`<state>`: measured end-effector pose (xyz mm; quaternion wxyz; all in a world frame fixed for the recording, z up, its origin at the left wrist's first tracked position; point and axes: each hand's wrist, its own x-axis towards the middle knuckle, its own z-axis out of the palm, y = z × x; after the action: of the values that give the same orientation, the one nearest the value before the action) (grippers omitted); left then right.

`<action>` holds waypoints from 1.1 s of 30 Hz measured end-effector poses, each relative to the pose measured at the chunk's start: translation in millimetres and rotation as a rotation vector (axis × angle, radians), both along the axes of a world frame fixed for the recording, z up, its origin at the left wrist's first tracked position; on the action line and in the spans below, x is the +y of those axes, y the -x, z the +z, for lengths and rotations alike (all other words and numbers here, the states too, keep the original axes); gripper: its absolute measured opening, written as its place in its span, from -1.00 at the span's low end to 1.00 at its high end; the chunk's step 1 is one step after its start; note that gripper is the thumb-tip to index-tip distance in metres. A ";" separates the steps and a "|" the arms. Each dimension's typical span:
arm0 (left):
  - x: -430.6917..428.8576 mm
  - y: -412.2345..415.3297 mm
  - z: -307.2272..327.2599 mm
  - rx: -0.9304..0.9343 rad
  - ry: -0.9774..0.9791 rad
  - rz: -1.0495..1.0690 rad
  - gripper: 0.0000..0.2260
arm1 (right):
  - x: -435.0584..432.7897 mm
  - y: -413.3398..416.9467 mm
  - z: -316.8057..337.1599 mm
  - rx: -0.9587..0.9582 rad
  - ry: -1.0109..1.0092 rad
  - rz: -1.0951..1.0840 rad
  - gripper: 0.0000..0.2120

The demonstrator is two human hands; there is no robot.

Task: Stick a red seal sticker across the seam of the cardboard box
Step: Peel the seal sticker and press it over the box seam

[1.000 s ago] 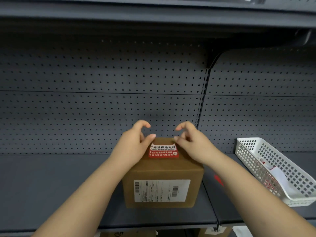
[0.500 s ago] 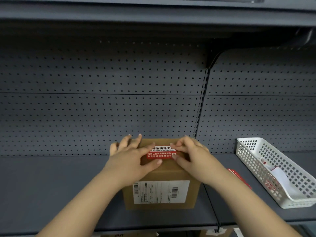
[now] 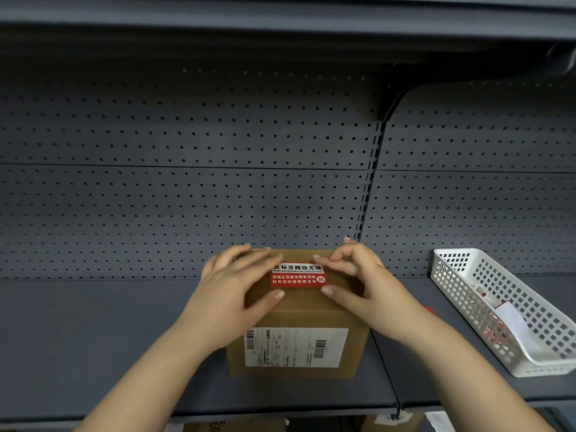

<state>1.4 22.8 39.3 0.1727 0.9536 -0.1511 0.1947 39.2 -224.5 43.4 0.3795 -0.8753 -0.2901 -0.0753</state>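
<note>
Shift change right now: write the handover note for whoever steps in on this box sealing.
Left hand: open, flat on the cardboard box top, left of the red seal sticker.
Right hand: open, fingertips at the sticker's right edge.
Box stands on the shelf; white basket to its right.
Done: sticker lies on the box top.
Left: press the edges flat, check it crosses the seam, which cannot be seen here.

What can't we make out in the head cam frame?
- Seam on the cardboard box: covered by the red seal sticker and both hands.
- Shipping label text: too small, blurred.
- White basket contents: unclear through the mesh.
- Lower shelf boxes: cut off by bottom edge.
</note>
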 end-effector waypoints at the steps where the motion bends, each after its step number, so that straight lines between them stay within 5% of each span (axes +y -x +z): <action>1: -3.4 1.8 0.5 -0.020 -0.054 -0.043 -0.44 | 1.8 2.7 0.7 -0.020 0.036 0.052 -0.71; 6: -12.9 4.2 -5.2 0.009 -0.183 -0.098 -0.45 | 7.2 5.5 -11.5 -0.064 0.185 0.090 -0.69; 15: 18.2 -3.1 -13.1 0.083 0.268 -0.241 -0.50 | -21.3 5.9 -19.5 0.171 -0.084 0.149 -0.64; 24: 18.0 -0.3 -6.2 0.021 0.306 -0.167 -0.47 | -21.3 -0.7 -8.0 0.073 -0.229 0.105 -0.69; 30: -2.8 -11.9 7.7 0.167 -0.114 -0.232 -0.27 | 9.5 -4.1 -0.2 -0.071 0.224 0.106 -0.50; 33: 2.1 -15.1 -0.5 0.205 -0.034 -0.251 -0.29 | 5.3 -7.4 -7.7 -0.032 0.279 0.079 -0.46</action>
<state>16.4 25.0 38.8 0.1939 0.9449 -0.2540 0.0707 46.6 -219.2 35.7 0.2520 -0.9062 -0.3379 -0.0331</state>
